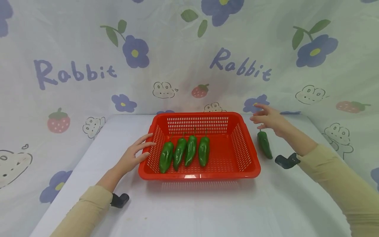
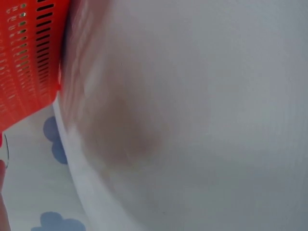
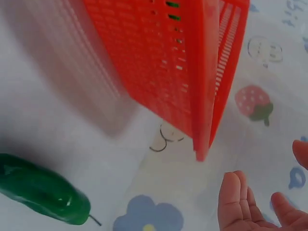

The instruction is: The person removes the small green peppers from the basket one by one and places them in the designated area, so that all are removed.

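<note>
In the head view a red plastic basket [image 1: 222, 148] stands mid-table, with several green peppers [image 1: 190, 150] lying side by side in its left half. My left hand [image 1: 134, 154] rests at the basket's left rim, its fingers extended over the edge. To the right of the basket, a single green pepper [image 1: 264, 144] lies on the white table, stem pointing away. Above its stem end is my right hand [image 1: 270, 120], fingers spread and holding nothing. The right wrist view shows that pepper [image 3: 43, 190] apart from the right hand's fingers [image 3: 232, 192].
A white cloth-covered table [image 1: 192, 210] extends around the basket. Behind it hangs a curtain [image 1: 177, 65] printed with flowers, strawberries and rabbits. Black wrist mounts [image 1: 288, 161] stick out from both sleeves.
</note>
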`<state>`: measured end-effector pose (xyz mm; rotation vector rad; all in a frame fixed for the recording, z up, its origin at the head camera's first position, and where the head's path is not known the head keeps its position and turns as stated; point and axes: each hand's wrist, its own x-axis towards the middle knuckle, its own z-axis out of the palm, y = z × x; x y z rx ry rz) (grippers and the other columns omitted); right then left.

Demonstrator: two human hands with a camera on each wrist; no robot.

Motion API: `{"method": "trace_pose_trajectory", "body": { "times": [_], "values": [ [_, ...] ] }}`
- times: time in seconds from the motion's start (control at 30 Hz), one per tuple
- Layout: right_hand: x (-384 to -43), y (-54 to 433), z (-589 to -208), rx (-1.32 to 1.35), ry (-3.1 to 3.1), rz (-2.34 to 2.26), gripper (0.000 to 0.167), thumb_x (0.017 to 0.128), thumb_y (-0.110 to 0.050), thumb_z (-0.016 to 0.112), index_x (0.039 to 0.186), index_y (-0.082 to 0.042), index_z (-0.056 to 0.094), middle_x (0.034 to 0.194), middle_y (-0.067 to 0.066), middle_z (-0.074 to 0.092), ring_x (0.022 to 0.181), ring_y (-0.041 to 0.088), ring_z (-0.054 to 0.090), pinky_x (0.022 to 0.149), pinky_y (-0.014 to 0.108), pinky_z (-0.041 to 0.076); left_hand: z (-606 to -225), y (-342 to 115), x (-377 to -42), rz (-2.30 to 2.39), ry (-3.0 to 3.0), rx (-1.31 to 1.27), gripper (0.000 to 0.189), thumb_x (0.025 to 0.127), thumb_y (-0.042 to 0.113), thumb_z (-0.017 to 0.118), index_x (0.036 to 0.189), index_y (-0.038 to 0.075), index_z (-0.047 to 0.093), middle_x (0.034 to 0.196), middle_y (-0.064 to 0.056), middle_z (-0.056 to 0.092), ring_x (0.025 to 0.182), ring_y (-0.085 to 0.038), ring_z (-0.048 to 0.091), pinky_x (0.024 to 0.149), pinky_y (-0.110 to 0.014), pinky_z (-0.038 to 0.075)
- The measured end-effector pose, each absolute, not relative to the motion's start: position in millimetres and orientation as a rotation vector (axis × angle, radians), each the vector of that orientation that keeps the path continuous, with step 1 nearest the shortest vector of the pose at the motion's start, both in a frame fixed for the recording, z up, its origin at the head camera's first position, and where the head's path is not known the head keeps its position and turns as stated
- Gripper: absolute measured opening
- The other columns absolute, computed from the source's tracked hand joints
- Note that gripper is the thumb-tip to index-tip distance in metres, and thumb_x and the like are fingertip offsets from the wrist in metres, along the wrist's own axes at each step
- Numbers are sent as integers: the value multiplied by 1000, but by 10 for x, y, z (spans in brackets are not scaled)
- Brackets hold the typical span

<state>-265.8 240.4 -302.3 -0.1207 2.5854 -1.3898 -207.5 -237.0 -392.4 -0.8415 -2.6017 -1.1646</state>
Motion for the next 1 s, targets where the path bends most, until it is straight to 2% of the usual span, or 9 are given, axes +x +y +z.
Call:
{"method": "trace_pose_trajectory", "body": {
  "times": [0.17, 0.43, 0.63, 0.87, 1.0],
  "values": [
    [-2645, 2185, -2956, -158, 2573, -1368, 77, 87, -26, 60, 147, -10, 13, 140, 24, 35, 117, 39, 49, 89, 43, 47, -4036, -2447, -2144, -1141, -2624, -842, 37, 82, 4, 57, 120, 5, 57, 144, -14, 34, 131, -37, 29, 84, -55, 46],
    [-2603, 1844, -2880, -207, 2480, -1370, 74, 85, -21, 62, 145, -14, 19, 138, 22, 36, 111, 38, 52, 89, 45, 47, -4001, -2456, -2140, -1131, -2634, -859, 36, 84, 10, 57, 121, 7, 57, 144, -13, 33, 131, -38, 29, 85, -56, 45],
    [-2557, 1620, -2868, -238, 2472, -1275, 72, 84, -19, 63, 143, -14, 23, 137, 21, 37, 107, 34, 53, 85, 41, 50, -3993, -2447, -2134, -1117, -2635, -856, 35, 84, 8, 57, 119, 6, 58, 144, -13, 34, 131, -37, 29, 86, -55, 45],
    [-2507, 1409, -2900, -281, 2450, -1203, 71, 83, -18, 64, 142, -11, 25, 134, 22, 40, 99, 31, 55, 81, 39, 52, -3712, -2273, -1936, -1133, -2635, -830, 32, 81, -3, 54, 112, -6, 58, 138, -27, 36, 126, -45, 31, 84, -58, 44],
    [-2497, 1307, -2979, -283, 2439, -1174, 74, 82, -17, 65, 143, -9, 24, 131, 23, 41, 101, 32, 55, 79, 37, 53, -3795, -2309, -1990, -1136, -2624, -832, 33, 80, -3, 55, 113, -6, 58, 138, -26, 36, 127, -44, 31, 84, -57, 45]
  ]
}}
